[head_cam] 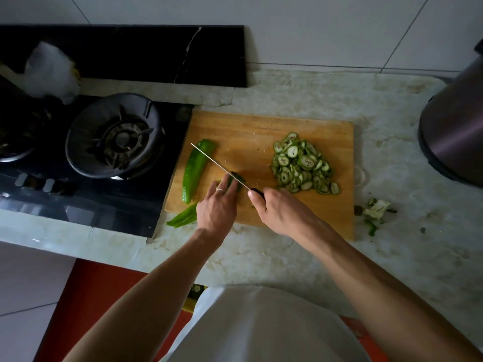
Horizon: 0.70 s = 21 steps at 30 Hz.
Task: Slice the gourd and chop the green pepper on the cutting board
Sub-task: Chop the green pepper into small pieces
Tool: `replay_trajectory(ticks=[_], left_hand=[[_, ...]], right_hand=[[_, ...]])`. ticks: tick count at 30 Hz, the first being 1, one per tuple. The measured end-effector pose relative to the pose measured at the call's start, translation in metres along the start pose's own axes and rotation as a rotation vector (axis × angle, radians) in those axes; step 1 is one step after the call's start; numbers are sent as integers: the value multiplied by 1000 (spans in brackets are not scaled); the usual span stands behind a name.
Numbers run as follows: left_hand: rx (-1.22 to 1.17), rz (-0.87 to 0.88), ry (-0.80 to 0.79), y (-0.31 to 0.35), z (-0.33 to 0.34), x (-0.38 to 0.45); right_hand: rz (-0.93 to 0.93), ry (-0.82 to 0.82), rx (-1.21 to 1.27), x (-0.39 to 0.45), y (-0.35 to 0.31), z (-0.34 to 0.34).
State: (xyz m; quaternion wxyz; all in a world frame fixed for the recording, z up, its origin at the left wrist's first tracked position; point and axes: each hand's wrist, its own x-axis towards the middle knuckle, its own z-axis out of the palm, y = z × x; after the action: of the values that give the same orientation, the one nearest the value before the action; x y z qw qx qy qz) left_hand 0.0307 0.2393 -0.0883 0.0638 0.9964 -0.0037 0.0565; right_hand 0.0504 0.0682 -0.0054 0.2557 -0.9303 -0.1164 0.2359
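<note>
On the wooden cutting board (261, 131), the left hand (218, 205) presses a green pepper piece (236, 180) down with fairly straight fingers. The right hand (277, 207) curls round the handle of a knife (219, 165), whose blade lies over that piece. A long pepper half (194, 169) lies at the board's left edge, beside the gas burner (115, 134). Gourd slices (300, 163) are heaped far right; trimmings (375, 210) sit off the board's right edge.

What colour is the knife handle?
Black, as far as the right hand leaves the knife handle visible; head view.
</note>
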Motion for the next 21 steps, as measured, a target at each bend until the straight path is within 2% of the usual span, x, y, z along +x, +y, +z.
replay_trajectory(ticks=[7,14,21], left_hand=[[9,-39,-41,3,2,0],[-11,10,-64,1,3,-3],[-65,-22,10,12,10,-5]], right_hand=[[0,-8,-12,8,0,5],[6,17,30,-4,11,10],[36,23,81,-6,16,10]])
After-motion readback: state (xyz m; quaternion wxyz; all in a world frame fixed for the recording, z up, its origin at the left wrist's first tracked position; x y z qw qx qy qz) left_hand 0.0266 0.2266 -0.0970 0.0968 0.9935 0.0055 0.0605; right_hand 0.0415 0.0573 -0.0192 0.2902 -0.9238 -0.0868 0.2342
